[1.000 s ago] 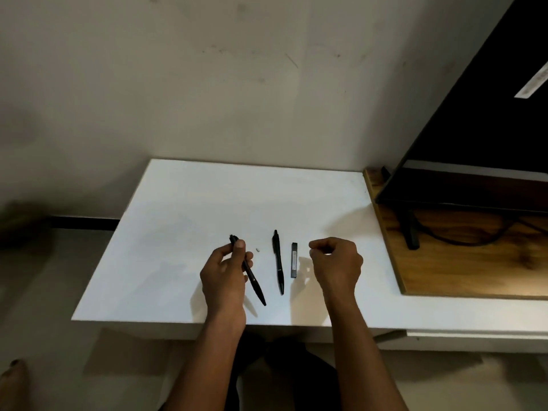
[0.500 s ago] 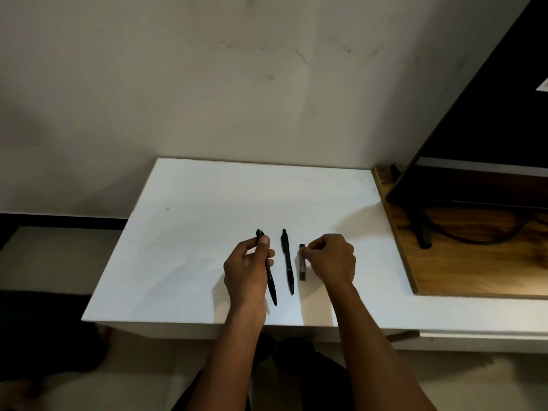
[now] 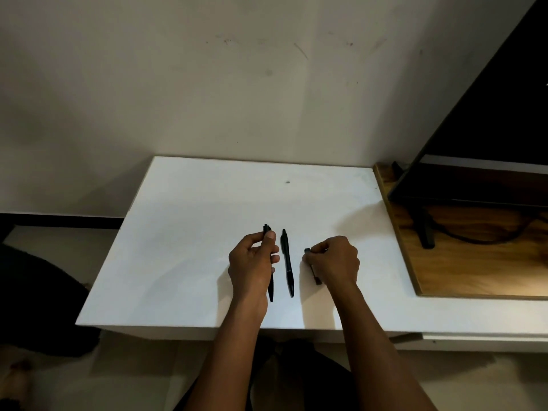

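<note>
On the white table (image 3: 192, 247), my left hand (image 3: 252, 262) grips a black pen (image 3: 270, 287) with the thumb along its upper end; the pen's tip points toward me. A second black pen (image 3: 287, 262) lies free on the table just right of it, roughly parallel. My right hand (image 3: 333, 259) is curled over a small flat dark case (image 3: 316, 278) and pinches its far end; most of the case is hidden under the fingers.
A wooden shelf (image 3: 474, 262) adjoins the table on the right, carrying a dark screen (image 3: 489, 129) on a stand with a black cable. A wall rises behind the table. Dark cloth lies on the floor at left.
My right hand moved left from empty air onto the small dark case and took hold of it. The left hand keeps its pen, now turned nearly parallel to the lying pen.
</note>
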The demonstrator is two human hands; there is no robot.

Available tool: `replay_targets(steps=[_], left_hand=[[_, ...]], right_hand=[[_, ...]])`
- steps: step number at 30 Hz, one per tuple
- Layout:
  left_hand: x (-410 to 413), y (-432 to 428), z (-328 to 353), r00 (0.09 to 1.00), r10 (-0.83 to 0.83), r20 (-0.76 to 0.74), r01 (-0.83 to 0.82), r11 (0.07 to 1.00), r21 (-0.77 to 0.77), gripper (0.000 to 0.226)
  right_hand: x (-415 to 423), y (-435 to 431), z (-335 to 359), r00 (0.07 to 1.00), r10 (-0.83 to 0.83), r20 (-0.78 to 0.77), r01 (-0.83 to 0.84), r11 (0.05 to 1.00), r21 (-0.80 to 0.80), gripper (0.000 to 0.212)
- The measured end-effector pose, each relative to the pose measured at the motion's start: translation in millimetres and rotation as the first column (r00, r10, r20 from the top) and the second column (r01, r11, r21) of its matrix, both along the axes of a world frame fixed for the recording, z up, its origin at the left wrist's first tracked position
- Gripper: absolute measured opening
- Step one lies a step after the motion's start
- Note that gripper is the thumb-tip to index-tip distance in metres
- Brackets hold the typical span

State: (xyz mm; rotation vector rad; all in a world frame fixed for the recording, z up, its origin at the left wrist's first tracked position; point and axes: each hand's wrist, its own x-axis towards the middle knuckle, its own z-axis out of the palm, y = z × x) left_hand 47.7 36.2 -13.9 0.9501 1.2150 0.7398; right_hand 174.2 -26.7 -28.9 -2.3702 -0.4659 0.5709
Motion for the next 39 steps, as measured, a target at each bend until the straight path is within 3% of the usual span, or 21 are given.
replay_targets(steps=[3, 5, 8, 11, 17, 22, 29, 33, 39], left_hand=[[0.3, 2.3, 0.2, 0.999, -0.028, -0.022, 0.028, 0.999, 0.018, 0.02], [0.8, 2.8, 0.2, 0.996, -0.065, -0.055, 0.067, 0.997, 0.03, 0.021], [3.4, 3.4, 1.0, 0.986, -0.129, -0.108, 0.135, 0.99, 0.047, 0.023], [6.3, 2.2, 6.0, 0.972, -0.203, -0.119, 0.21, 0.976, 0.052, 0.025], [12.0, -5.2, 7.4, 0.949, -0.282, -0.138, 0.302, 0.94, 0.158, 0.006], [16.1, -2.5, 7.9, 0.972, -0.191, -0.137, 0.221, 0.94, 0.258, 0.014], [12.4, 6.4, 3.1, 0.983, -0.142, -0.119, 0.168, 0.952, 0.257, 0.01], [10.8, 9.8, 1.4, 0.989, -0.132, -0.059, 0.141, 0.973, 0.182, 0.011], [12.0, 8.5, -1.9, 0.993, -0.111, -0.051, 0.117, 0.983, 0.139, 0.009]], right_hand=[[4.0, -2.6, 2.7, 0.996, -0.014, -0.089, 0.02, 0.998, 0.06, 0.004], [7.0, -4.7, 6.4, 0.969, -0.023, -0.246, 0.07, 0.981, 0.183, 0.003], [9.5, -8.1, 13.4, 0.897, 0.043, -0.44, 0.134, 0.922, 0.364, 0.007], [8.2, -10.2, 18.8, 0.847, 0.129, -0.515, 0.156, 0.866, 0.475, 0.013], [4.1, -9.4, 22.4, 0.869, 0.169, -0.465, 0.139, 0.819, 0.556, 0.016], [1.3, -9.5, 22.5, 0.832, 0.273, -0.483, 0.084, 0.799, 0.596, 0.017], [2.2, -8.4, 22.9, 0.814, 0.349, -0.465, 0.042, 0.763, 0.645, 0.025], [1.3, -7.8, 22.3, 0.791, 0.326, -0.518, 0.116, 0.752, 0.649, 0.025], [-7.7, -4.4, 18.6, 0.8, 0.256, -0.543, 0.189, 0.75, 0.634, 0.011]])
